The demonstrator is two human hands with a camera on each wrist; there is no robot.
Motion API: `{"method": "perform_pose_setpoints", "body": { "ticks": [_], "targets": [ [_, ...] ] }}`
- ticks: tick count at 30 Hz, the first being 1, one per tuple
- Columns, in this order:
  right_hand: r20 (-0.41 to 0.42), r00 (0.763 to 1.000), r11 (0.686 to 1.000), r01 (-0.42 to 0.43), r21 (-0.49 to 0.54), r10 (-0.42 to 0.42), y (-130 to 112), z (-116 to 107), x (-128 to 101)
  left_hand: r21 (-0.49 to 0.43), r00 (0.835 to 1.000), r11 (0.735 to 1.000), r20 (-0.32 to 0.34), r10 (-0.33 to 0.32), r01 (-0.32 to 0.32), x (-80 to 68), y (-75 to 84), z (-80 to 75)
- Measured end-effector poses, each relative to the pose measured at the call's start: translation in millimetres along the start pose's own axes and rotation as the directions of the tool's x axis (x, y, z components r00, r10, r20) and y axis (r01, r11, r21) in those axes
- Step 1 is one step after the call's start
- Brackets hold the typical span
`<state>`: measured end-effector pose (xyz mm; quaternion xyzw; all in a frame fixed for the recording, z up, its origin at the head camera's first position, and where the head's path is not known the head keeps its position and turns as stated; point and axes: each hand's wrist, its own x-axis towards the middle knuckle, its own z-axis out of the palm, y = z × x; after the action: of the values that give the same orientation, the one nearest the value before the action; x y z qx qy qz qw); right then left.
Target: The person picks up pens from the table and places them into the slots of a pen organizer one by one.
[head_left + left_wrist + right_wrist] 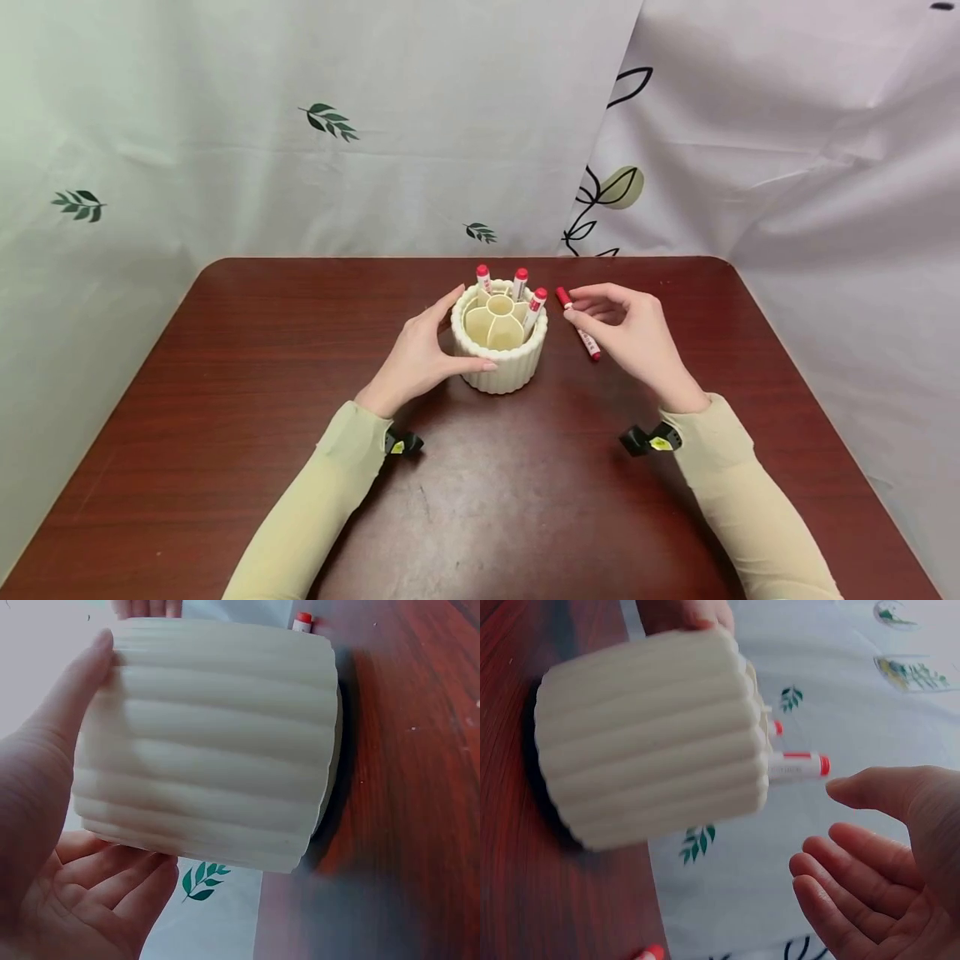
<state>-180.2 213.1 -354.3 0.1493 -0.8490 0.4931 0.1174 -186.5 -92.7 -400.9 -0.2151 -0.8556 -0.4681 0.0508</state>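
Sitting near the back middle of the dark red tabletop point(247, 400) is a cream ribbed holder point(501, 367), split inside into compartments around a centre tube. Three red-capped markers point(521, 282) stand in the far compartments, tilted a bit, caps poking over the rim. The left hand point(420, 354) cups the holder's left wall, thumb across the near side and fingers along the far side, so it's curled round it and touching. The left wrist view shows the same thing up close, thumb tip on the ribs near the rim. The right hand point(630, 333) is just right of the holder and not touching it, fingers loosely bent and holding nothing, as the right wrist view shows with its open palm. A fourth marker point(578, 323) lies flat on the tabletop right under those fingers, cap pointing to the far edge; can't tell if a fingertip actually touches it. Plenty of bare tabletop to the left, right and in front, while the back edge is fairly close behind the holder, with leaf-print cloth point(330, 121) hanging beyond it.
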Motion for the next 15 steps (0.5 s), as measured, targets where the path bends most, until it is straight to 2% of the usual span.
{"method": "perform_pose_setpoints", "body": {
  "ticks": [8,15],
  "targets": [
    [-0.025,0.999,0.997,-0.039,-0.068,0.038,22,-14,-6,0.034,0.997,0.997,-0.034,0.073,-0.071,-14.1,1.7,-5.5],
    [0.007,0.995,0.989,-0.098,-0.113,0.1,44,-17,-8,0.047,0.998,0.997,-0.033,0.056,-0.054,-24.6,6.3,-8.1]
  ]
}}
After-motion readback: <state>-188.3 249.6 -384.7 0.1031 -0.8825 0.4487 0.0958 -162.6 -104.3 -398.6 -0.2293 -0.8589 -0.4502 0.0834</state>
